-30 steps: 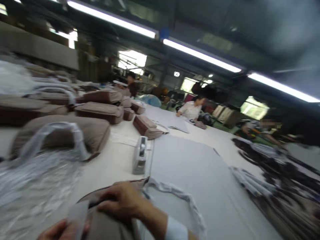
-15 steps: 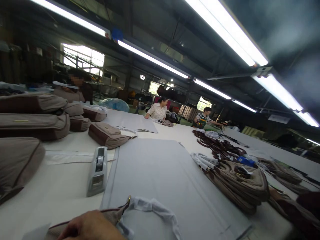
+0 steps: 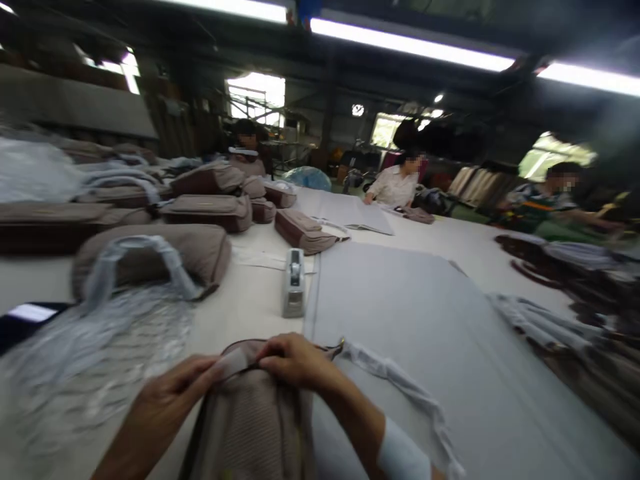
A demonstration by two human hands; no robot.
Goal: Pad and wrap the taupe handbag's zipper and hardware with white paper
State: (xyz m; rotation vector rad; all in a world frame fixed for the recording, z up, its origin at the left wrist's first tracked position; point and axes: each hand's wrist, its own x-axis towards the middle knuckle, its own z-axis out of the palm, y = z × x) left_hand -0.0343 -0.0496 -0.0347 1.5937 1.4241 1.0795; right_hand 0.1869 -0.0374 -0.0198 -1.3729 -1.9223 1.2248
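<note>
A taupe fabric bag (image 3: 255,427) with darker trim stands at the bottom centre, close to me. At its top edge, my left hand (image 3: 175,393) is closed, pinching a small translucent white slip (image 3: 235,365); whether this is paper, film or tape I cannot tell. Just beside it, my right hand (image 3: 295,361) has its fingers pinched on the bag's top opening. From the brass-coloured ring (image 3: 341,343) at the bag's right corner runs a handle wrapped in white (image 3: 395,377), curving down over the grey sheet. The bag's lower part is out of the frame.
A grey tape dispenser (image 3: 294,283) stands ahead of the bag, beside the large grey sheet (image 3: 400,293). Clear plastic wrapping (image 3: 120,347) and a wrapped-handle bag (image 3: 150,260) lie left. More bags (image 3: 207,210) are stacked behind. Brown straps lie right. Several people are across the table.
My view has swung left and levelled. Both hands now show at the bag's top, where before only one hand was visible. The white slip has come into view between my left fingers.
</note>
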